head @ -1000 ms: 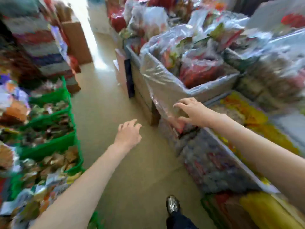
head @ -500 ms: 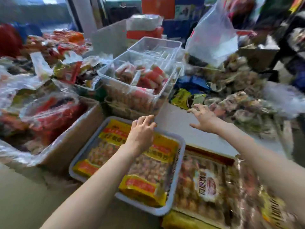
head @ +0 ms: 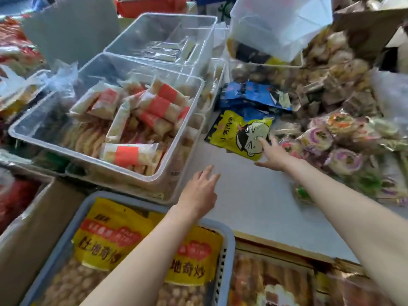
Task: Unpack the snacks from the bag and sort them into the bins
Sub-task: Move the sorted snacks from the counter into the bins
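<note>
My right hand [head: 272,154] stretches out with straight fingers, its fingertips on a yellow snack packet [head: 240,133] printed with a cartoon face, lying on the white counter [head: 254,199]. Blue packets [head: 249,98] lie just behind it. My left hand [head: 199,191] hovers open above the counter, beside a clear bin [head: 174,173] filled with red-banded snack packs [head: 154,104]. A second clear bin [head: 163,38] behind it holds a few flat clear packets. A white plastic bag [head: 280,25] stands at the back right.
A heap of round wrapped pastries [head: 340,138] covers the right side. A grey basket [head: 228,241] with yellow-labelled bags sits under my left forearm. A brown cardboard box [head: 37,228] stands at the left, and a tray of packed snacks [head: 273,281] lies at the bottom.
The view swung from the aisle to the counter and closer in. My right hand reached forward onto the yellow packet. My left hand moved off the grey basket toward the counter.
</note>
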